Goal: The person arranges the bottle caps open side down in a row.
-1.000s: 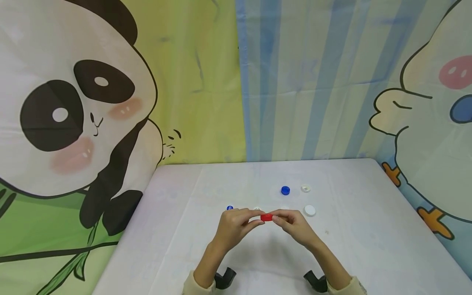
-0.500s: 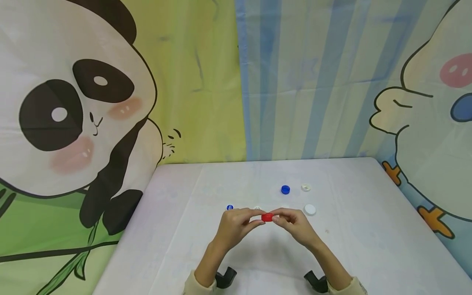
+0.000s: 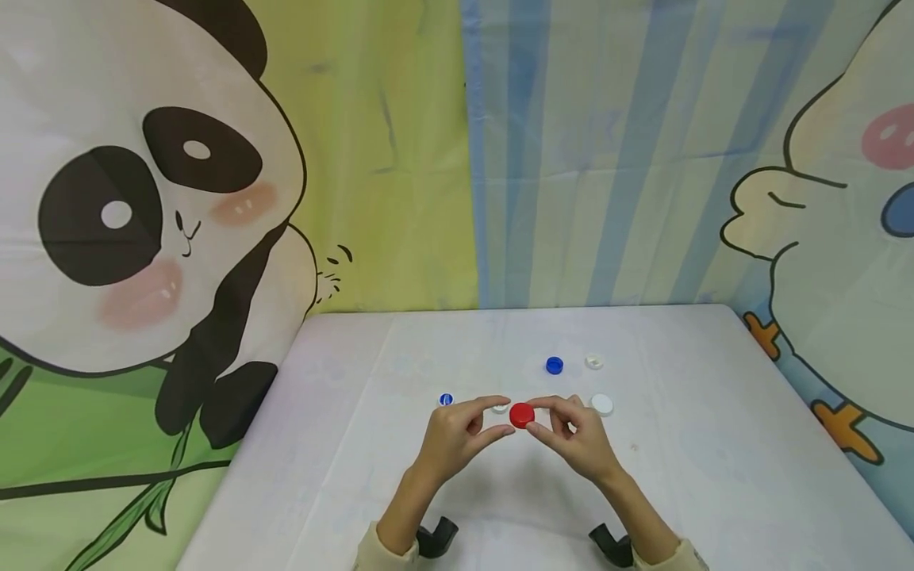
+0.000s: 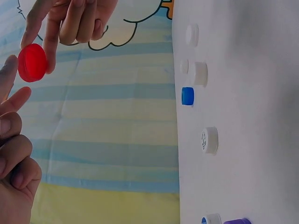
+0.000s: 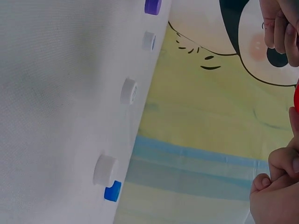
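Note:
A red bottle cap (image 3: 522,415) is held up above the white table, its round face toward the head view. My right hand (image 3: 581,440) pinches it between thumb and index finger. On the other side my left hand (image 3: 457,436) has thumb and index finger spread, with a gap between them; they are very near the cap but do not grip it. In the left wrist view the red cap (image 4: 32,63) sits between the right hand's fingertips, beside the left fingers. Only a sliver of the red cap (image 5: 296,97) shows at the right wrist view's edge.
Several caps lie on the table (image 3: 343,444) beyond the hands: a blue cap (image 3: 554,365), a small white cap (image 3: 593,362), a larger white cap (image 3: 601,404), a blue-and-white cap (image 3: 446,399) and a partly hidden white cap (image 3: 499,408). A purple cap (image 4: 237,221) appears in the wrist views.
The red cap has turned from edge-on to show its round face. My left thumb and index finger have come apart from it, while my right hand keeps its pinch.

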`<state>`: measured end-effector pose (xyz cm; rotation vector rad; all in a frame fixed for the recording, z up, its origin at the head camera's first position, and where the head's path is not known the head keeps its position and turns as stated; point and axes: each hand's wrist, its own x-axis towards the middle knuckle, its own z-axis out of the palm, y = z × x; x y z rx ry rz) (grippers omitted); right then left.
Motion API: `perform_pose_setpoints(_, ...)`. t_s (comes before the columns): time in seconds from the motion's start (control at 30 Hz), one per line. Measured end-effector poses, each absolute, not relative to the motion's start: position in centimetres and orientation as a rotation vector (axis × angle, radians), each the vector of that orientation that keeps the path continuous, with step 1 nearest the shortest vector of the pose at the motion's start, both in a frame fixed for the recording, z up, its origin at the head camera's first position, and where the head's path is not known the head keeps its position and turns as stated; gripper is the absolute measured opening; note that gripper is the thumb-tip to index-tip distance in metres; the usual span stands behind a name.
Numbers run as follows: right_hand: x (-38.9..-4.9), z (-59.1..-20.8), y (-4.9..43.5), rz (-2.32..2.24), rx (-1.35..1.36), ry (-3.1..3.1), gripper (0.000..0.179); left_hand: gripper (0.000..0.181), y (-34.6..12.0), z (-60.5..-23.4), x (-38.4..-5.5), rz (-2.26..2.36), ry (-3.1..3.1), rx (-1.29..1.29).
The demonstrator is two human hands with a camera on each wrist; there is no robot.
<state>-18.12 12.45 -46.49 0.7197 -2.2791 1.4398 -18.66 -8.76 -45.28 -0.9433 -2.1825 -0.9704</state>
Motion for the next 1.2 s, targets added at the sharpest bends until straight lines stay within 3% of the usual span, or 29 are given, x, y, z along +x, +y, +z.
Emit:
perform_pose_setpoints(0.37, -18.4, -47.1, 12.4, 1.292, 0.825, -2.033, 0.039, 0.034, -8.7, -45.6, -18.8, -0.949, -2.157, -0.983)
perform_pose_setpoints(0.77, -18.7, -47.6, 12.2, 1.129, 0.842, -2.096, 0.039, 0.031, -9.2, -46.0, -18.9, -0.935, -2.193, -0.981)
perform_pose_setpoints(1.2, -19.8, -51.4, 10.7, 0.943, 0.735, -2.38, 0.03, 0.031, -9.7, -51.0, -19.5, -0.803, -2.414, -0.772)
